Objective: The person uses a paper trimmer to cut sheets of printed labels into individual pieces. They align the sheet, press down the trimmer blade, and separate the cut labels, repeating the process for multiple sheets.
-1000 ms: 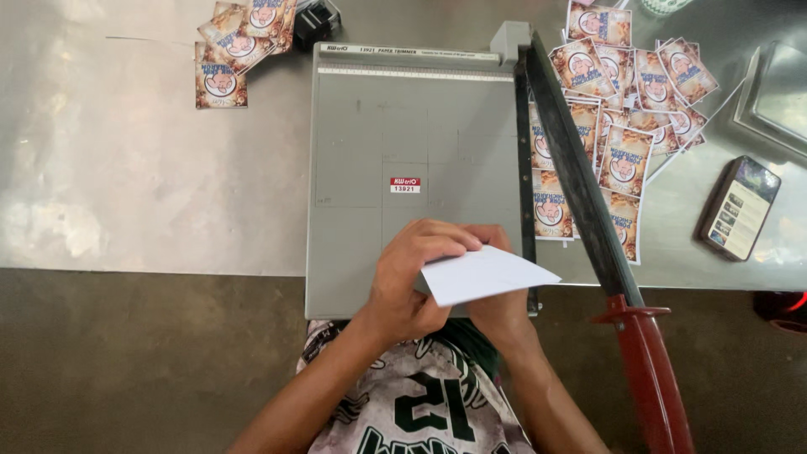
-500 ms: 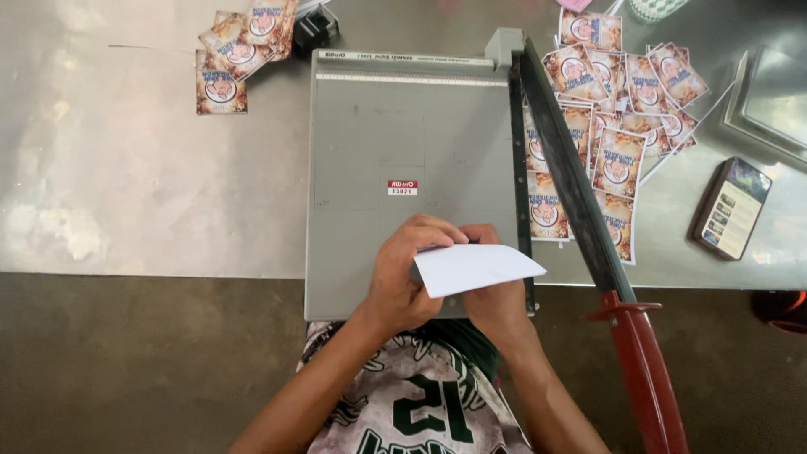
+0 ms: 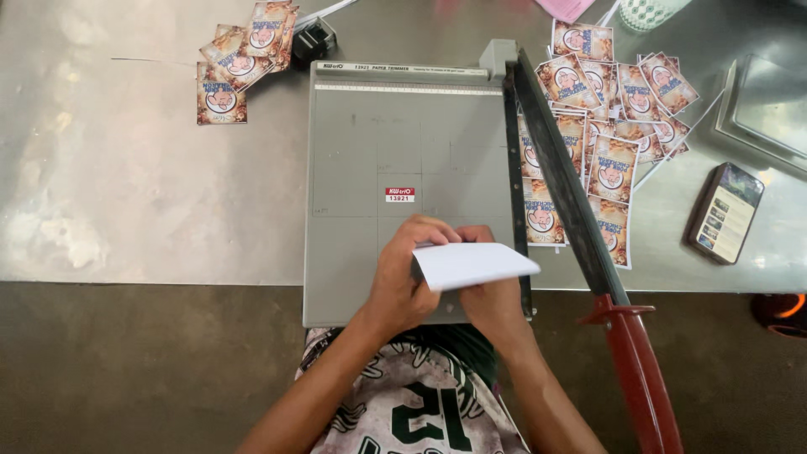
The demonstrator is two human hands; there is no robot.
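Both my hands hold a small stack of white-backed cards (image 3: pixel 472 262) over the near edge of a grey paper trimmer (image 3: pixel 403 151). My left hand (image 3: pixel 405 277) curls its fingers over the stack's left end. My right hand (image 3: pixel 494 307) supports the stack from below and is partly hidden by it. The trimmer's long black blade arm (image 3: pixel 559 181) is raised, and its red handle (image 3: pixel 643 378) points toward me at the right.
Printed cards (image 3: pixel 609 109) lie scattered to the right of the blade, and more printed cards (image 3: pixel 239 59) lie at the back left. A phone (image 3: pixel 725 213) and a metal tray (image 3: pixel 765 101) sit at the right. The metal table's edge (image 3: pixel 151 282) runs just before me.
The stack has been drawn slightly left and levelled between my hands. The view shifted a little; nothing else moved.
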